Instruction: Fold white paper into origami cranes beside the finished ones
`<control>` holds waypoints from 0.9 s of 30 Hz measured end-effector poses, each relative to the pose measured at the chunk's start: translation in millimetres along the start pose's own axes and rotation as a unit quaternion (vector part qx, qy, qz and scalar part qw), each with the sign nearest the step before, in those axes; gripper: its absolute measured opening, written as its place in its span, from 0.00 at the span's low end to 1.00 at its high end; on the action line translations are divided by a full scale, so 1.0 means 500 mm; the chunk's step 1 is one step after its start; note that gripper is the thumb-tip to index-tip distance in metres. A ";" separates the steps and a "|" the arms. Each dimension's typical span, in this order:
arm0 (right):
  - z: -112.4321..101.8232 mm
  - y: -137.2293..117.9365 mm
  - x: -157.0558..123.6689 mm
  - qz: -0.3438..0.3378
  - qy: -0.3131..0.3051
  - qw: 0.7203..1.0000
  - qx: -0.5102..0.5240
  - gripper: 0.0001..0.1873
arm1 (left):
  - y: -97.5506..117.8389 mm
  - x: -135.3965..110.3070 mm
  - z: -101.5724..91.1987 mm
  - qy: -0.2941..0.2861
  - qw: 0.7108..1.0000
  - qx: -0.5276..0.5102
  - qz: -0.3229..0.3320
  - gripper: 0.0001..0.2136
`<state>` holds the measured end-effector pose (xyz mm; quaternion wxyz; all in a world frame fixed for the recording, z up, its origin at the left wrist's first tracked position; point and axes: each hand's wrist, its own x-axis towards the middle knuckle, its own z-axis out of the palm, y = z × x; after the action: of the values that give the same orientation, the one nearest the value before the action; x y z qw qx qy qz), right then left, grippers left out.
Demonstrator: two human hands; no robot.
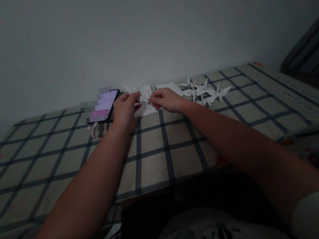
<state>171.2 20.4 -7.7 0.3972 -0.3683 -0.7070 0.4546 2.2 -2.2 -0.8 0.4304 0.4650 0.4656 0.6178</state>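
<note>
Between the fingertips of both hands is a small folded white paper (145, 99); its exact shape is hard to make out in the dim light. My left hand (124, 108) pinches it from the left, fingers closed. From the other side, my right hand (168, 99) grips it with thumb and fingers pressed together. White sheets (149, 110) lie on the cloth beneath and behind the hands. To the right of my right hand sit several white folded paper cranes (203, 91), grouped close together, beside another flat white sheet (170, 88).
A phone with a lit screen (107, 103) stands left of my left hand, partly blurred out. A pale looped cord or band (96, 130) lies below it. The checked tablecloth (169, 162) covers the table, which meets a plain wall (144, 28) at the back.
</note>
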 end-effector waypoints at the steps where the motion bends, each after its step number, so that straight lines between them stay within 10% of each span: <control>1: -0.001 -0.001 0.000 -0.001 0.004 1.000 0.001 0.11 | 0.000 0.001 -0.001 -0.001 1.000 -0.004 -0.007 0.11; 27: -0.011 -0.008 -0.013 -0.169 0.033 0.972 -0.159 0.03 | -0.005 0.001 0.009 -0.066 0.988 -0.058 -0.127 0.06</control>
<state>178.2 15.5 -4.1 0.4278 -0.3164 -0.8088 0.2503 6.9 -0.3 -2.3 0.5618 0.4158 0.4548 0.5520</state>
